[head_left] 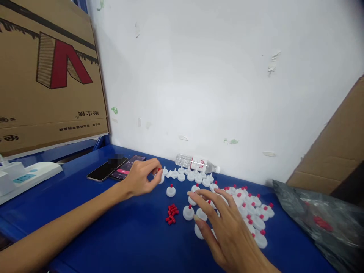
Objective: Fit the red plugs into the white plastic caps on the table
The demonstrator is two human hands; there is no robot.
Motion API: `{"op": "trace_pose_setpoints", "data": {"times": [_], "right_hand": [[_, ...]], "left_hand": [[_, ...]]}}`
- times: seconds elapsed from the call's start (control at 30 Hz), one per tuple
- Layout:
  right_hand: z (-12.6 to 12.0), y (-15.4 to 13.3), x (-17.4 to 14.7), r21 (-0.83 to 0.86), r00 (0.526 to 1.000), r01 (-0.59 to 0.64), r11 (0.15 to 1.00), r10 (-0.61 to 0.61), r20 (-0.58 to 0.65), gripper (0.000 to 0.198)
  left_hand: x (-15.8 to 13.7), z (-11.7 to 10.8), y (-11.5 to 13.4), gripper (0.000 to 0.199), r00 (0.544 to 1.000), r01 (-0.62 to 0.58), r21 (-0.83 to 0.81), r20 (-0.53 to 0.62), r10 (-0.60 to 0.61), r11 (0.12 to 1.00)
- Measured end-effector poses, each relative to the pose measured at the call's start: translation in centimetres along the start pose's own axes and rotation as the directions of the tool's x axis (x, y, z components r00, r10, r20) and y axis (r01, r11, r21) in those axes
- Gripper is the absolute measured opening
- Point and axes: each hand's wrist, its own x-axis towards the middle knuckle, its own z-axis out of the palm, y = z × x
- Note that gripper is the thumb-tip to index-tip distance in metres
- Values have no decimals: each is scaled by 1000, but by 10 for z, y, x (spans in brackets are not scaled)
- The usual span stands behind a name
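Observation:
My left hand [143, 177] is closed, with thumb and fingers pinched at a white nozzle cap with a red tip [161, 178], partly hidden behind the fingers. My right hand [230, 227] hovers palm down over white nozzle caps with red tips, its fingers spread and apart; what lies under the palm is hidden. One red-tipped cap [171, 191] stands alone between the hands. A small pile of loose red tips [171, 214] lies left of my right hand. White caps with bare nozzles [181, 176] stand in a cluster at the back. Many red-tipped caps [258, 222] crowd the right side.
A clear plastic bottle [196, 163] lies on its side along the wall. Two phones [106, 170] rest left of my left hand, and a power strip [36, 174] sits farther left. A grey plastic bag [324, 220] with something red inside is at right. The blue table [122, 235] carries everything.

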Motion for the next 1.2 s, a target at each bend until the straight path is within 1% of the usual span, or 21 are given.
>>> {"op": "trace_pose_setpoints", "data": {"times": [0.07, 0.13, 0.17, 0.23, 0.27, 0.33, 0.4, 0.47, 0.5, 0.57, 0.67, 0.77, 0.9, 1.0, 1.07, 1.1, 1.13, 1.17, 1.2], "right_hand": [[1, 1, -1, 6, 1000, 4, 1000, -4, -1, 43], [1, 1, -1, 11, 1000, 8, 1000, -8, -7, 42], [1, 1, 0, 12, 1000, 12, 1000, -12, -12, 41], [0, 1, 0, 9, 1000, 18, 1000, -18, -18, 40], [0, 1, 0, 6, 1000, 21, 1000, -21, -20, 40], [0, 2, 1, 3, 1000, 23, 1000, -23, -19, 40], [1, 2, 0, 3, 1000, 25, 1000, -24, -17, 40], [1, 2, 0, 3, 999, 28, 1000, -27, -20, 39], [1, 2, -1, 1, 999, 30, 1000, -30, -21, 39], [1, 1, -1, -6, 999, 40, 999, -40, -20, 38], [2, 1, 0, -6, 998, 64, 998, -64, -14, 37], [3, 1, 1, 13, 997, 63, 998, -63, -32, 35], [6, -1, 1, 29, 998, 33, 999, -32, -63, 32], [8, -1, 0, 5, 996, -2, 1000, 3, -90, 31], [8, 0, -1, -18, 996, -15, 1000, 14, -92, 34], [7, 1, -1, -32, 996, -18, 999, 15, -87, 37], [7, 1, -2, -46, 997, -19, 999, 15, -81, 41], [7, 2, -2, -59, 997, -21, 998, 17, -76, 44], [7, 2, -2, -66, 997, -25, 998, 20, -74, 46]], "left_hand": [[2, 0, -10, 19, 982, 3, 112, 186, -24, 994], [3, 0, -12, 20, 937, -46, 167, 349, -15, 985], [3, 0, -10, 20, 912, -74, 175, 411, -4, 982], [2, 1, -7, 23, 876, -100, 166, 483, 7, 981], [2, 1, -6, 25, 875, -89, 162, 484, -1, 983], [2, 4, -7, 27, 910, -14, 160, 411, -54, 987], [2, 8, -11, 29, 948, 91, 155, 288, -133, 984], [0, 14, -17, 33, 955, 178, 146, 214, -206, 973], [-1, 17, -19, 36, 948, 205, 143, 216, -233, 968], [-5, 23, -24, 41, 923, 239, 136, 274, -268, 961], [-11, 29, -29, 39, 891, 271, 121, 343, -297, 955], [-13, 31, -35, 29, 891, 302, 120, 316, -325, 946], [-9, 27, -40, 11, 906, 337, 106, 232, -353, 936], [-4, 21, -31, 11, 933, 321, 63, 152, -327, 945], [-1, 15, -15, 12, 959, 268, -1, 99, -267, 963], [-1, 13, -4, 12, 973, 223, -46, 66, -220, 974], [-1, 11, 8, 12, 992, 126, -163, -7, -129, 979], [-2, 10, 20, 10, 996, 19, -262, -74, -40, 965], [-3, 9, 33, 7, 993, -89, -325, -104, 58, 941]]}}
